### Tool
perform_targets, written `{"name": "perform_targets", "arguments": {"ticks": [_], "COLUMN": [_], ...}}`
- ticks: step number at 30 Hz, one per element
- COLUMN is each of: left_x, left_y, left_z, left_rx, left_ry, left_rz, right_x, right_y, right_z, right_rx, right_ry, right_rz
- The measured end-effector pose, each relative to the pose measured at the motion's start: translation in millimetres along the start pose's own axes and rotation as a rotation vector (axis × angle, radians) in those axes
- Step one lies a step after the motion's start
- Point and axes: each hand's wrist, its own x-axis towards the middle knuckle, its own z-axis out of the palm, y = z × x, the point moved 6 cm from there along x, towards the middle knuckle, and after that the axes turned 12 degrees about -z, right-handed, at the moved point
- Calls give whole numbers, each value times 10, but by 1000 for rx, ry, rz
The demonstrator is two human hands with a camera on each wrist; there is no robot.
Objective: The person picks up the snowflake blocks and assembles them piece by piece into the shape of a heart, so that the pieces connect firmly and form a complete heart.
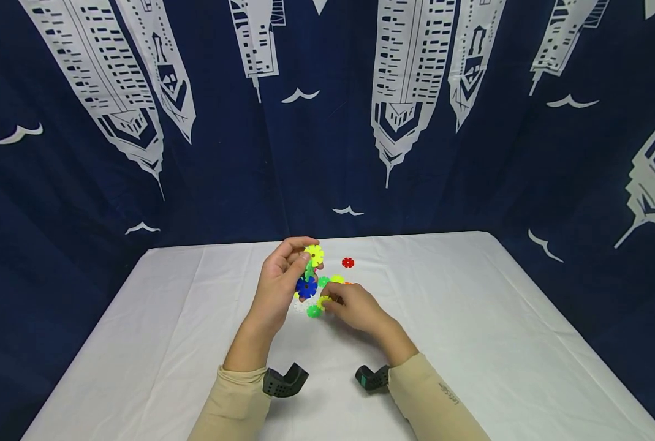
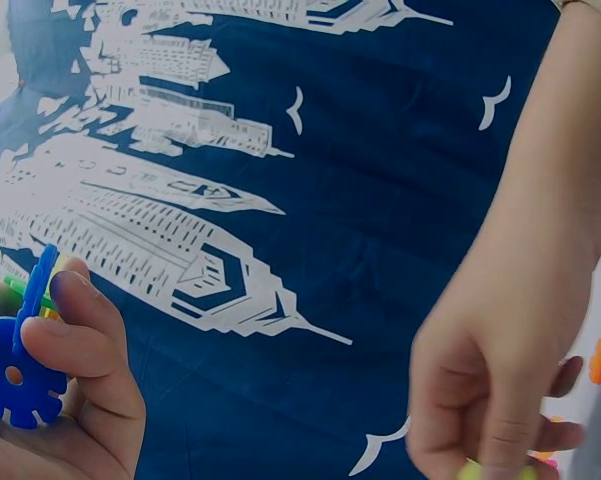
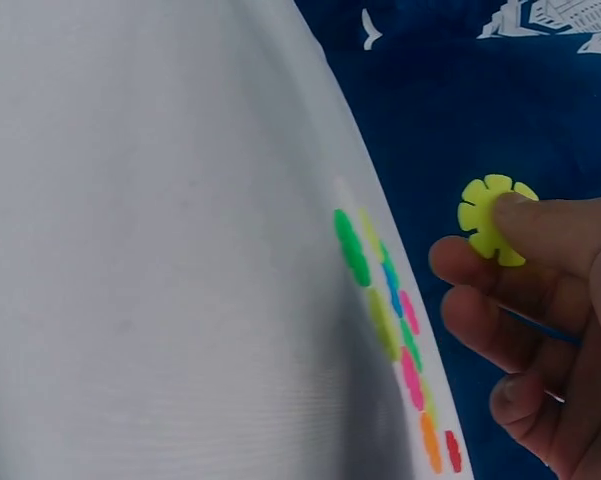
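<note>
My left hand [image 1: 272, 275], raised over the table, holds a cluster of joined notched plastic discs. A yellow disc [image 1: 315, 255] tops the cluster, a green disc [image 1: 309, 271] sits edge-on in the middle, and a blue disc [image 1: 307, 287] is at the bottom. In the left wrist view, a second blue disc [image 2: 34, 300] stands at an angle to the flat blue disc [image 2: 25, 385]. My right hand [image 1: 357, 307], lower and to the right, pinches a single yellow disc [image 3: 485, 220] between thumb and index finger, apart from the cluster.
Loose discs lie on the white-covered table [image 1: 470, 343] around the hands: a green disc [image 1: 314, 312] in front, a red disc [image 1: 348, 263] farther back, and several others partly hidden. A navy curtain [image 1: 327, 153] with white buildings hangs behind the table.
</note>
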Motion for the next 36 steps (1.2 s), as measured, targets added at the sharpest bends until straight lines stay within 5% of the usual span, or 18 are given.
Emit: {"name": "perform_targets", "arguments": {"ticks": [9, 21, 36], "left_x": [0, 5, 3], "left_y": [6, -13, -8], "left_z": [12, 10, 48], "left_rx": [4, 3, -43], "left_ry": [-3, 6, -8], "left_rz": [5, 3, 16], "right_x": [-19, -60, -193], "right_y": [-146, -423, -811], "right_z": [-315, -674, -987], "right_rx": [81, 177, 199], "right_ry": [230, 461, 652], "right_rz": [18, -135, -347]}}
